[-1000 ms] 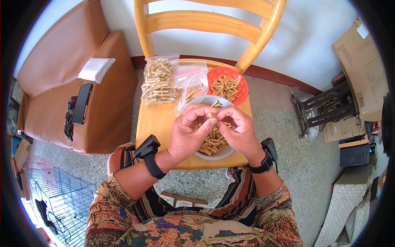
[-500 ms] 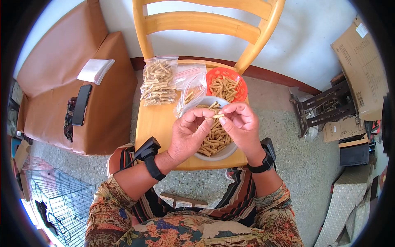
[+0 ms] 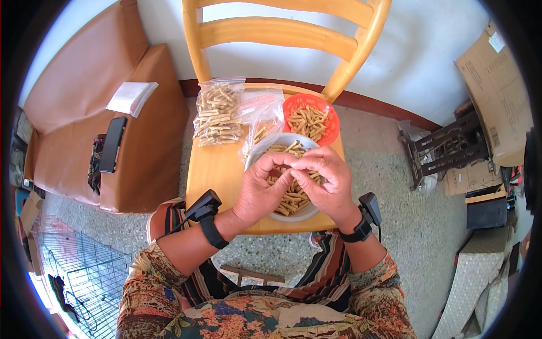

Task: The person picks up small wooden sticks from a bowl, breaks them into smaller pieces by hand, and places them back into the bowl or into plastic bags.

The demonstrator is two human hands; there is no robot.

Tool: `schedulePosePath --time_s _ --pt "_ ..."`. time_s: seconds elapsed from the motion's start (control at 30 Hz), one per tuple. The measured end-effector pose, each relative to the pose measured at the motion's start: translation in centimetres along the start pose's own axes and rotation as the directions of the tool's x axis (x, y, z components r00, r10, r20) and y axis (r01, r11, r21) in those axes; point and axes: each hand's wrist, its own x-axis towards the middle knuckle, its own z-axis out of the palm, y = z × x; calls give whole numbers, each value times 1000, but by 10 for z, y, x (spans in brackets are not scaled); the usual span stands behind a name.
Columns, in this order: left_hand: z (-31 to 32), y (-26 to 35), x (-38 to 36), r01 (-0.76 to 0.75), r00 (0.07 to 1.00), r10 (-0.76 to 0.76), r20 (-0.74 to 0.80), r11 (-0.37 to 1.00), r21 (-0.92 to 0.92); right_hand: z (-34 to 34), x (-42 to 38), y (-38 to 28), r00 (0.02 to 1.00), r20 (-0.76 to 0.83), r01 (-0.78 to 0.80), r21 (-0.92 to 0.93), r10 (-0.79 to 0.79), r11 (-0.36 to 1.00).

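My left hand (image 3: 262, 186) and my right hand (image 3: 326, 181) meet over a pale bowl (image 3: 309, 215) on the chair seat. Thumbs and forefingers of both hands are pinched together, and whatever lies between the fingertips is hidden. Short tan stick pieces (image 3: 292, 202) fill the bowl. Just behind it, a red basket (image 3: 334, 120) holds more of these sticks. To the left of the basket lie a partly filled clear bag (image 3: 265, 113) and a fuller bag of sticks (image 3: 219, 113).
The wooden chair (image 3: 212, 175) stands before me, its backrest against the wall side. A brown sofa (image 3: 135, 169) at the left carries a phone (image 3: 113, 144) and white packets (image 3: 131, 97). A wire cage (image 3: 84, 277) is lower left; a cardboard box (image 3: 497, 90) stands right.
My hands have drawn closer together, and the right one has turned inward and shifted slightly left. The small stick piece seen between the fingertips before is now out of sight.
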Motion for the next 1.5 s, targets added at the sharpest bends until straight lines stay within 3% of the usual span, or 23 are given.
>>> schedulePosePath --time_s 0.13,0.2,0.23,0.3,0.33,0.37,0.43,0.47,0.53,0.57,0.63,0.67,0.83,0.9,0.97,1.03,1.1,1.13,1.17,1.27,1.43,1.5 --pt "7 3 -7 37 994 -41 -97 998 -52 -1 6 2 995 -75 69 -34 -71 997" --pt "9 10 -13 71 989 -83 -122 992 -102 4 8 9 964 -259 -37 78 56 996" --pt "8 13 -14 65 989 -78 -125 993 -100 7 12 11 965 -257 -32 79 51 996" --pt "4 20 -14 -81 997 79 18 988 133 15 24 14 932 -347 -39 195 106 980" --pt "1 24 -11 -201 978 207 9 940 274 16 31 13 938 -342 -26 83 53 996" --pt "-5 29 -3 -202 978 207 10 940 276 19 36 14 937 -344 -24 85 52 996" --pt "-21 39 18 -351 881 468 -69 743 570 28 45 15 946 -323 -14 26 22 1000" --pt "-28 44 28 -352 881 468 -65 742 571 31 49 17 945 -327 -14 28 22 1000" --pt "-39 52 45 -215 843 499 -200 654 725 42 53 20 965 -263 -12 9 14 1000" --pt "-42 48 48 -211 843 498 -202 652 728 46 54 21 974 -228 -10 2 10 1000" --pt "-47 35 51 -43 945 234 -228 782 622 49 51 20 982 -179 -59 5 59 998" --pt "-48 31 51 13 952 133 -275 881 472 47 49 21 987 -143 -79 7 79 997" --pt "-49 29 48 -49 931 182 -318 922 385 38 39 24 1000 -15 -24 -43 23 999" --pt "-52 29 49 -104 910 226 -346 936 337 31 38 20 986 144 117 -233 -85 965" --pt "-53 36 51 -222 851 341 -399 922 316 29 38 16 984 136 145 -235 -115 961" --pt "-56 37 49 -197 864 318 -390 926 321 31 38 12 980 135 174 -229 -146 958" --pt "-58 39 48 -79 887 214 -410 944 322 35 38 9 998 -61 -10 -18 9 1000" --pt "-59 39 48 -77 887 212 -410 944 321 31 40 2 985 -96 -135 63 141 989" --pt "-61 39 48 -64 891 204 -405 941 333 29 38 9 985 -96 -137 62 143 989" --pt "-63 37 50 -93 894 216 -392 946 311 17 32 29 981 89 -137 -306 171 942" --pt "-59 48 45 -186 879 300 -371 931 314 13 17 43 955 249 -41 -420 159 906" --pt "-53 56 38 -321 850 401 -342 909 267 11 15 44 938 311 -10 -415 153 910"
